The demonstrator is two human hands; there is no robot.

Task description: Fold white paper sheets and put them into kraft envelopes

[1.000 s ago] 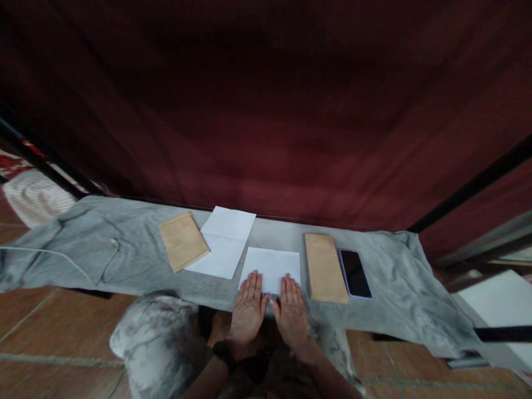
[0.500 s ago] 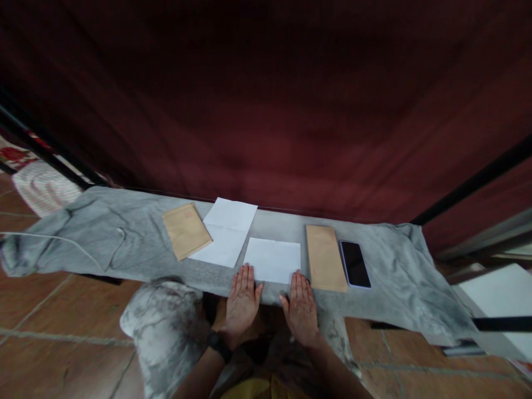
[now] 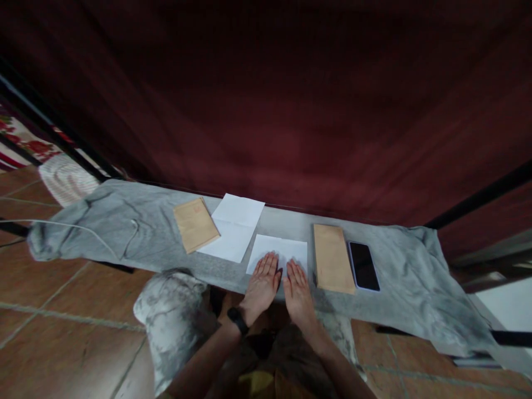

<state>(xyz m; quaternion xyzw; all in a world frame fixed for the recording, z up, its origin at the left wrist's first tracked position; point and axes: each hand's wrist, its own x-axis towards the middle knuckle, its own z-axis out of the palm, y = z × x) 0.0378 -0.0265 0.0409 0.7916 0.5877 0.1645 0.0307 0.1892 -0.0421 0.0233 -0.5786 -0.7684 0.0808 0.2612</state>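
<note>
A white paper lies on grey cloth. The left hand and right hand rest flat on its near part, fingers straight, gripping nothing. Left of the paper: a larger sheet, overlapped by small envelopes. Right of it: long envelopes, then a phone.
</note>
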